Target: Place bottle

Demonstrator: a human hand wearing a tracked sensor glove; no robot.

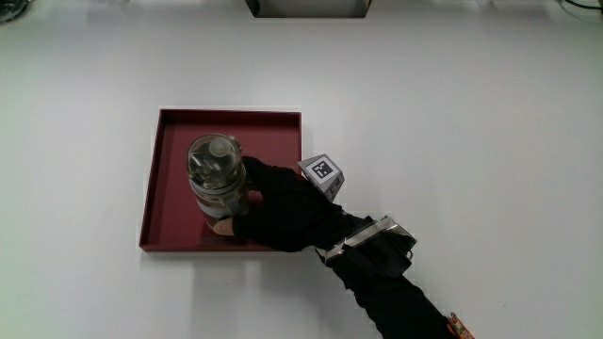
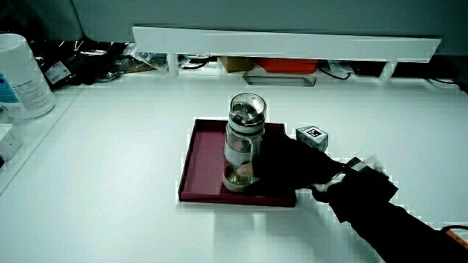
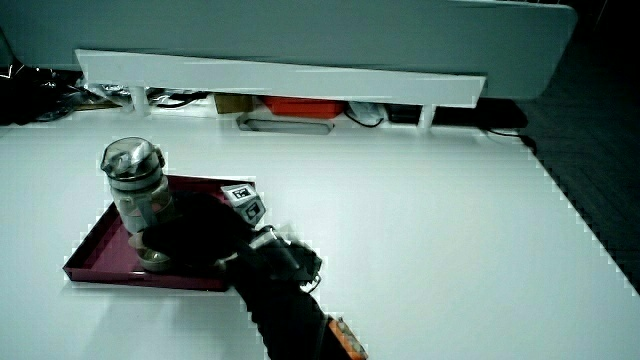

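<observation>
A clear glass bottle [image 1: 216,171] with a metal cap stands upright in the dark red tray [image 1: 170,151], in the part of the tray nearest the person. The black-gloved hand [image 1: 275,204] wraps its fingers around the bottle's lower body, with the patterned cube [image 1: 322,174] on its back. Both side views show the same grip: the bottle [image 2: 244,142] upright in the tray [image 2: 201,157] with the hand [image 2: 281,166] closed on it, and the bottle [image 3: 135,200] in the tray [image 3: 100,245] with the hand [image 3: 190,235] beside it. The bottle's base looks to be on or just above the tray floor.
A low white partition [image 2: 285,42] runs along the table's edge farthest from the person, with cables and an orange item under it. A white canister [image 2: 18,73] stands near the table's side edge. The forearm [image 1: 396,292] reaches in from the person's side.
</observation>
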